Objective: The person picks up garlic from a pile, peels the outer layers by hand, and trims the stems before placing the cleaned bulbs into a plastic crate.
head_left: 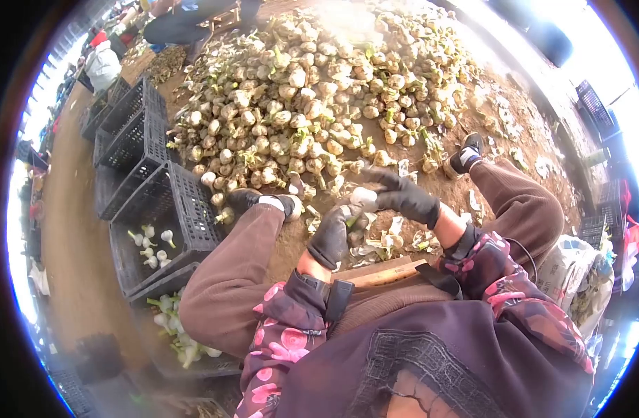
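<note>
Both of my hands wear dark gloves and meet over the ground between my legs. My left hand (329, 239) is closed on a whitish garlic bulb (363, 196), with a bit of green below it. Close against the bulb's right side is my right hand (409, 199), its fingers parted and stretched over the top. Just beyond them spreads a large heap of garlic bulbs (291, 104), earthy and with short stems. Loose peelings (386, 240) lie under my hands, and a wooden board (375, 273) sits across my lap.
On my left stands a row of black plastic crates (190, 209). The nearest ones hold pale cleaned garlic bulbs (167, 238). A stuffed white sack (570, 275) is by my right knee. Another person (187, 24) sits at the heap's far left.
</note>
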Motion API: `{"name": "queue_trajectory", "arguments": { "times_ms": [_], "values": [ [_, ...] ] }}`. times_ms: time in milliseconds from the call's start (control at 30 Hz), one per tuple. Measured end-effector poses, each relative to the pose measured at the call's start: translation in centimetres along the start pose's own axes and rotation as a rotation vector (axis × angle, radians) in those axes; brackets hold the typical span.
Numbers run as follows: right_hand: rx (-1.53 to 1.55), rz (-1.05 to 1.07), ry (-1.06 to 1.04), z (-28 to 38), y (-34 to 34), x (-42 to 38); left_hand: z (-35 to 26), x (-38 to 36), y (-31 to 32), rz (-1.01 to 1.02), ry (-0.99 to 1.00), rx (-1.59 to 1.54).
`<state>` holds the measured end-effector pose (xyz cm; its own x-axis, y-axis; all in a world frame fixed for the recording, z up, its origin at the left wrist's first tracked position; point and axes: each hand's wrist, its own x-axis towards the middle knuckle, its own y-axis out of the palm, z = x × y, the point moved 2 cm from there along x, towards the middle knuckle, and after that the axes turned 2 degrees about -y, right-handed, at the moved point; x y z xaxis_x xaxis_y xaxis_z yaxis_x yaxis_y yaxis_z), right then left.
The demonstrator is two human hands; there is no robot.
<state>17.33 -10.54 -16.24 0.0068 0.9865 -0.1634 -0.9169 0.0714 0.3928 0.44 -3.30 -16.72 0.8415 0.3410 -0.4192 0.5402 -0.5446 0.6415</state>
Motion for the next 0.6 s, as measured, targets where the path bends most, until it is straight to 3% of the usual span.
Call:
{"name": "queue_trajectory", "arguments": {
  "times_ms": [33, 67, 133, 200, 233, 267, 333, 467, 500, 533, 600],
  "values": [
    [-0.053, 0.134, -0.014, 0.1, 1.1, 0.2, -0.1, 0.0, -0.1, -0.018, -0.051, -0.068],
    [-0.275, 0.118, -0.108, 0.4, 2.3, 0.1, -0.2, 0.0, -0.1, -0.035, -0.104, -0.134],
    [-0.072, -0.040, -0.055, -0.6, 2.4, 0.6, 0.1, 0.2, 0.0, -0.033, -0.022, -0.257],
    [-0.215, -0.108, -0.156, -1.1, 3.0, 0.6, -0.4, 0.4, 0.5, -0.117, 0.215, -0.162],
    [-0.353, -0.178, -0.247, -1.2, 3.2, 0.6, -0.6, 0.6, 0.4, -0.064, 0.306, -0.040],
    [-0.352, -0.174, -0.240, -0.2, 4.1, 0.4, 0.0, 1.0, 0.0, -0.070, 0.306, -0.045],
    [-0.924, -0.183, -0.260, 2.2, 5.5, 0.0, 0.3, 1.5, -0.9, -0.400, 0.474, 0.365],
    [-0.272, -0.025, -0.155, 0.4, 4.3, 0.4, -0.3, 0.9, -1.3, -0.287, 0.388, 0.219],
    [-0.349, -0.067, -0.208, 0.5, 4.2, 0.3, -0.6, 0.6, -1.0, -0.135, 0.409, 0.094],
    [-0.350, -0.065, -0.208, 0.8, 3.9, 0.3, -0.7, 0.6, -0.9, -0.135, 0.411, 0.093],
    [-0.380, -0.149, 0.028, 1.1, 2.7, 0.3, -0.8, 0.6, -0.7, -0.056, 0.396, -0.004]
  ]
}}
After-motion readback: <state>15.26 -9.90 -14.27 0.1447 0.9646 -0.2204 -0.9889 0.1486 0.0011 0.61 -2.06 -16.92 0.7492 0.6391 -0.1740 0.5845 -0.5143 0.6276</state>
